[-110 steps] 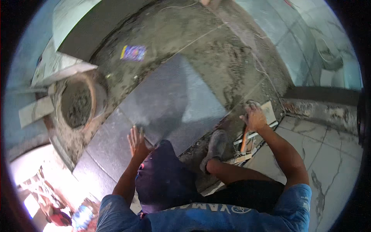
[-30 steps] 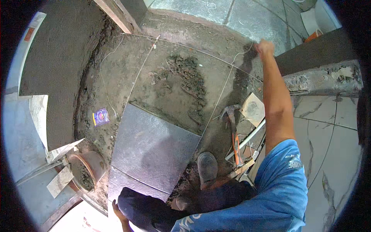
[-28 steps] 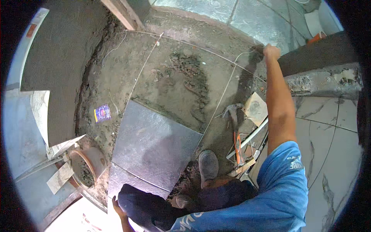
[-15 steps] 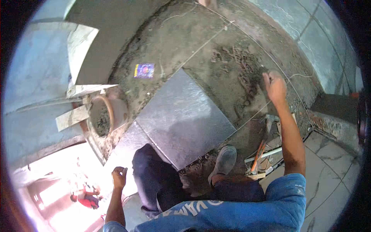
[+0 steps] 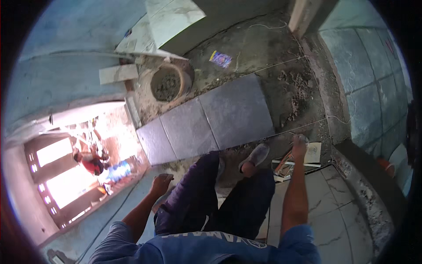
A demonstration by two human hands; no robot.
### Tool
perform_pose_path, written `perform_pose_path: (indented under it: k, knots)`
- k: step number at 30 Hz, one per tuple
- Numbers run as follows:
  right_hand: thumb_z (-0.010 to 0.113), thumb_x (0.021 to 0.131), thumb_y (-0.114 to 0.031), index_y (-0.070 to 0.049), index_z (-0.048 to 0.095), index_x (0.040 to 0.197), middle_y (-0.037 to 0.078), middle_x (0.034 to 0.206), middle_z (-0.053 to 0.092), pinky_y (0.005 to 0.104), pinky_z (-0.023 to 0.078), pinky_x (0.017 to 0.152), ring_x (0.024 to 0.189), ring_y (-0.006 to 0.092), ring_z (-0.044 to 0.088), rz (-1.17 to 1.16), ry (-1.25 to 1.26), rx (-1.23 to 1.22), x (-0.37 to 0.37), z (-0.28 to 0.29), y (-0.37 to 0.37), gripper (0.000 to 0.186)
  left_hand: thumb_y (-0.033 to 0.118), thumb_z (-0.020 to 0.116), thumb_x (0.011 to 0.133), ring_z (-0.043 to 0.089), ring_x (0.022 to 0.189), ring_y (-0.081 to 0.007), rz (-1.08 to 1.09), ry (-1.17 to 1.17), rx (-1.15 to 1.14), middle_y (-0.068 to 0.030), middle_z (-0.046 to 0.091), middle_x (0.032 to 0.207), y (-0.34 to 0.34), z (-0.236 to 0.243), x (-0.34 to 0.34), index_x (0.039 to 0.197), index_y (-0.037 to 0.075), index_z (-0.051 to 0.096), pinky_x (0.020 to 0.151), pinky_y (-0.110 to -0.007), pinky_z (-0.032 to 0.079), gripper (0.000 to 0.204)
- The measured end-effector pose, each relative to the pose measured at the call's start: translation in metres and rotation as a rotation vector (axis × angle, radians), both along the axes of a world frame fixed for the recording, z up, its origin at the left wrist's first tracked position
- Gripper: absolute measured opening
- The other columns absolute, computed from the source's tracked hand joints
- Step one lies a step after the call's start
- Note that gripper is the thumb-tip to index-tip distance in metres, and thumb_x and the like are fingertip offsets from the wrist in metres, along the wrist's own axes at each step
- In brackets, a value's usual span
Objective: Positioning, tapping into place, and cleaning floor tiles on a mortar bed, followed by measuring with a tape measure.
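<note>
Compared with half a second ago, the right hand (image 5: 299, 146) is no longer reaching over the dark, crumbly mortar heap (image 5: 293, 90); it is now hanging near the orange-handled hammer (image 5: 283, 163) and the pale square offcut (image 5: 313, 153). The left hand (image 5: 161, 184) is hovering just beside the person's left knee, apart from the tiling. Its fingers are bunching close together, though whether they are pinching anything I cannot tell; the right fingers are blurring, so their state I cannot tell either. The knees are no longer covering the row of dark-grey rectangular tiles (image 5: 237, 112), which is now showing three pieces, lying edge to edge on the rough grey bed and running from the bright doorway side toward the heap.

A round, brownish bucket (image 5: 167, 83) of mortar is standing beside the row, and thin pale string (image 5: 281, 65) is stretching over the bed. White marbled floor tiles (image 5: 325, 207) are spreading at lower right.

White lettering and a round emblem are showing on the blue shirt (image 5: 211, 251); a purple-and-yellow packet (image 5: 220, 59) is bearing print too small to read.
</note>
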State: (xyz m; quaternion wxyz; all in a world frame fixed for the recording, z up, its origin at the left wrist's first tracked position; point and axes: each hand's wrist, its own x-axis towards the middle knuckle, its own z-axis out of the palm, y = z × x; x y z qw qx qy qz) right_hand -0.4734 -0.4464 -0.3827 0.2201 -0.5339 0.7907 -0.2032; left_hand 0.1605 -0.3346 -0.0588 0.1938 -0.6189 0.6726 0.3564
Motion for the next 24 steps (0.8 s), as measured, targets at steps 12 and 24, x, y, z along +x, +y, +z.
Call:
perform_pose_path:
  k: [12,24]
  knots:
    - [0.064,0.089,-0.030,-0.003,0.061,0.117,0.019,0.103,0.065,0.0461,0.049,0.085,0.097,0.0375,0.062,0.411,-0.018,0.598,0.198,0.137,0.105,0.039,0.021,0.066,0.081,0.058,0.114,-0.0362,0.758,0.065,0.086,-0.0200,0.063,0.118,0.062,0.069,-0.024,0.123,0.004,0.061,0.099,-0.043,0.045,0.046]
    - [0.065,0.088,-0.035,-0.001,0.063,0.087,0.021,0.084,0.063,0.0507,0.047,0.071,0.081,0.0425,0.061,0.883,0.079,0.623,0.385,0.111,0.066,0.034,0.040,0.067,0.086,0.041,0.131,-0.0403,1.197,-0.088,0.351,-0.0218,0.049,0.138,0.250,0.032,0.017,0.131,0.003,0.052,0.109,-0.048,0.035,0.060]
